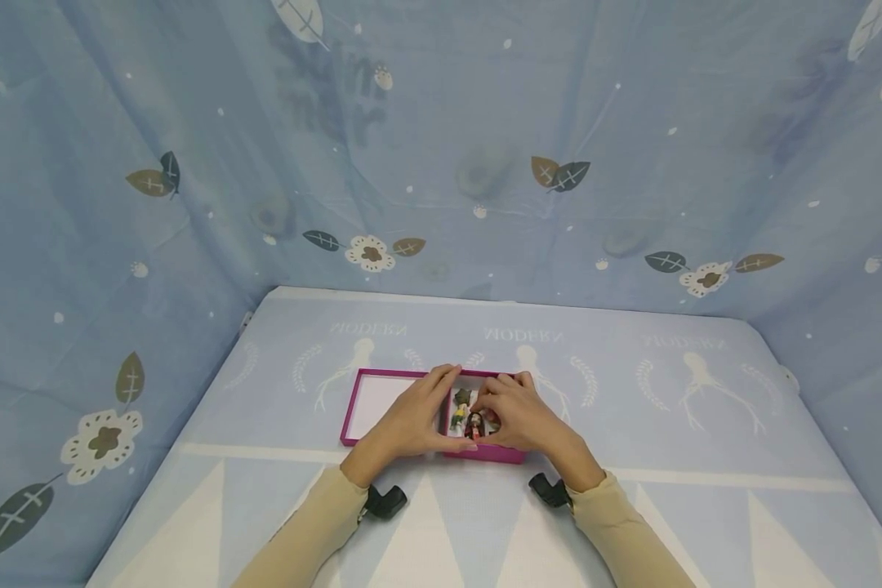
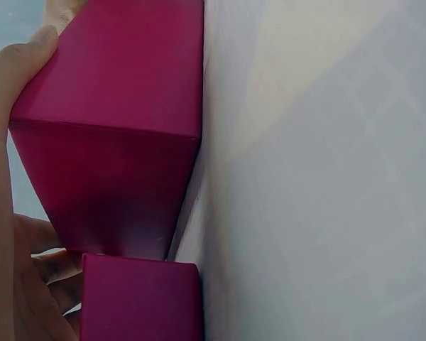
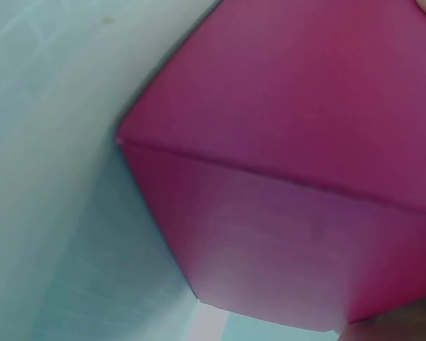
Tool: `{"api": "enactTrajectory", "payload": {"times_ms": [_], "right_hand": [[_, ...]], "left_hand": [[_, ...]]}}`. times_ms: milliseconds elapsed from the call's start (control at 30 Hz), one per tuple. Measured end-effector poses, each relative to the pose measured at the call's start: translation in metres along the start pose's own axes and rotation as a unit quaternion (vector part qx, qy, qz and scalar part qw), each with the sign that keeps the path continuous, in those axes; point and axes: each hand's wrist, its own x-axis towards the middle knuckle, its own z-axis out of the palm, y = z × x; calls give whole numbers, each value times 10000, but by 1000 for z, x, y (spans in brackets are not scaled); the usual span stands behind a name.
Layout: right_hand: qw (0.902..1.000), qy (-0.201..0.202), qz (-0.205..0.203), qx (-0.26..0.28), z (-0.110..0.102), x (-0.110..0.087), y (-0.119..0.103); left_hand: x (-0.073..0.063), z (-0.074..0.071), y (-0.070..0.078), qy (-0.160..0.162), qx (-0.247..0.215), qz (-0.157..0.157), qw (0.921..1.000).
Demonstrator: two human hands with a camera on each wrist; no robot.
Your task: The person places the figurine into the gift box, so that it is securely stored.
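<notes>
A magenta open box [image 1: 488, 454] holds several small doll figures, among them a green-and-yellow figure [image 1: 459, 415] and a dark-haired figure in red [image 1: 474, 426]. My left hand [image 1: 410, 415] holds the box's left side, thumb at the near edge and fingers toward the far edge. Over the right side, my right hand [image 1: 523, 415] grips the box, its index finger bent inward by the figures; whether it touches one is hidden. The left wrist view shows the left thumb on the box [image 2: 128, 64]. In the right wrist view, the box [image 3: 305, 92] fills most of the frame.
A shallow magenta lid [image 1: 349, 418] with a white inside lies left of the box, close against it. Both stand on a pale patterned tablecloth [image 1: 669, 523]. Blue patterned curtains [image 1: 441, 147] hang behind and at the sides. A black wrist device [image 1: 386, 502] sits below the left wrist.
</notes>
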Motion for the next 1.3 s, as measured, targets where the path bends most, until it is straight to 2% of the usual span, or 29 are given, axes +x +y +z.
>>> {"api": "enactTrajectory", "payload": {"times_ms": [600,1000,1133,1300], "right_hand": [[9982,-380,-331,318,-11,-2,4],[9985,-401,-272,244,-11,0,2],[9986,-276,-245,385,-10,-1,3],[9963,198,-307,778,-9,-4,5]], "left_hand": [[0,1,0,-56,-16,28,10000],[0,1,-1,16,91,66,9999],[0,1,-1,5,98,68,9999],[1,0,-1,53,65,144,9999]]}}
